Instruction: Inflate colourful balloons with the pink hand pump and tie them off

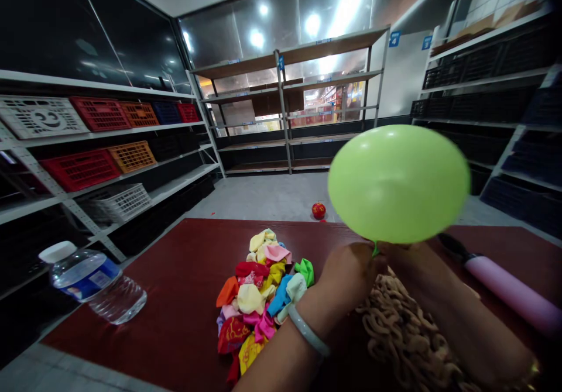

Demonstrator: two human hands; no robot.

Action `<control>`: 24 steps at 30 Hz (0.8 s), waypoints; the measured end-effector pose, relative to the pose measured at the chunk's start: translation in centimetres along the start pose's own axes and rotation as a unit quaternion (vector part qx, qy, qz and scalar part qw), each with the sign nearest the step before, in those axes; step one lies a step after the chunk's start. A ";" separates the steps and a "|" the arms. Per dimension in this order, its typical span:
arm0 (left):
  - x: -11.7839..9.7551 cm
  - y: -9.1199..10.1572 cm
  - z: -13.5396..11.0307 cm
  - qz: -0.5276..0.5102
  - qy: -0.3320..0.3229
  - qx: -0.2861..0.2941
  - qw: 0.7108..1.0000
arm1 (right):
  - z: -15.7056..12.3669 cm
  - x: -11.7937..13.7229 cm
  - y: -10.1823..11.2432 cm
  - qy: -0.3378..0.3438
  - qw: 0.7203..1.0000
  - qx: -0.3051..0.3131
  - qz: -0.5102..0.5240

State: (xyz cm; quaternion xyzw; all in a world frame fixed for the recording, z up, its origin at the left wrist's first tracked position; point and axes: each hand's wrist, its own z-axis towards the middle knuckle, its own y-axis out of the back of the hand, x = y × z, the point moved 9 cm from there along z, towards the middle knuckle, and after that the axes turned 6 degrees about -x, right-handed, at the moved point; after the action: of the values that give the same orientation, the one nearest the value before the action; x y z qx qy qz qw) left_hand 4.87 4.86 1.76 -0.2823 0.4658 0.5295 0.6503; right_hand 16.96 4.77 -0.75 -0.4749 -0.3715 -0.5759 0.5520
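Note:
A blown-up light green balloon (398, 182) stands above my two hands, its narrow neck pointing down between them. My left hand (351, 272), with a pale bangle (307, 330) on the wrist, is closed at this neck. Close against it, my right hand (406, 257) is also closed at the balloon's base; its fingertips are largely hidden behind the balloon and the left hand. Below the hands lies a heap of tan, rubbery-looking loops (404, 327). To the left is a pile of limp, many-coloured balloons (259, 298).
On the dark red table (175, 298) a water bottle (94, 284) stands at the left and a pink hand pump (511, 292) lies at the right. Shelves with crates (100, 113) line the left wall. A small red ball-like object (318, 210) is on the floor beyond.

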 end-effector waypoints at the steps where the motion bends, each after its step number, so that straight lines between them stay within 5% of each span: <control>1: -0.8 -0.4 -0.1 0.032 -0.036 0.030 0.998 | 0.0 -0.3 0.1 -0.032 0.998 -0.010 0.049; 4: -1.8 -0.7 -0.2 -0.011 -0.068 0.043 0.997 | 0.2 0.2 0.2 -0.036 0.992 -0.026 0.119; 11: 2.4 -1.8 0.2 -0.236 0.136 0.040 0.961 | 0.4 1.1 0.4 -0.023 0.987 -0.035 0.155; 17: 3.3 -1.1 0.6 -0.233 0.177 0.026 0.956 | 0.2 0.9 1.8 -0.050 0.981 -0.078 0.170; 19: 3.4 -0.3 1.0 -0.214 0.155 -0.003 0.964 | 0.3 0.8 1.9 -0.051 0.981 -0.080 0.169; 24: 1.1 1.7 1.8 -0.063 -0.019 -0.064 0.996 | 0.7 0.9 1.8 -0.046 0.987 -0.071 0.137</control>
State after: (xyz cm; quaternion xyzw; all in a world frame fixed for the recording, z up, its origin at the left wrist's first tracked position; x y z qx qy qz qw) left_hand 3.81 7.38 1.68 -0.3421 0.3999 0.5210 0.6720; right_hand 18.94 5.01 0.10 -0.5849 -0.2863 -0.4975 0.5731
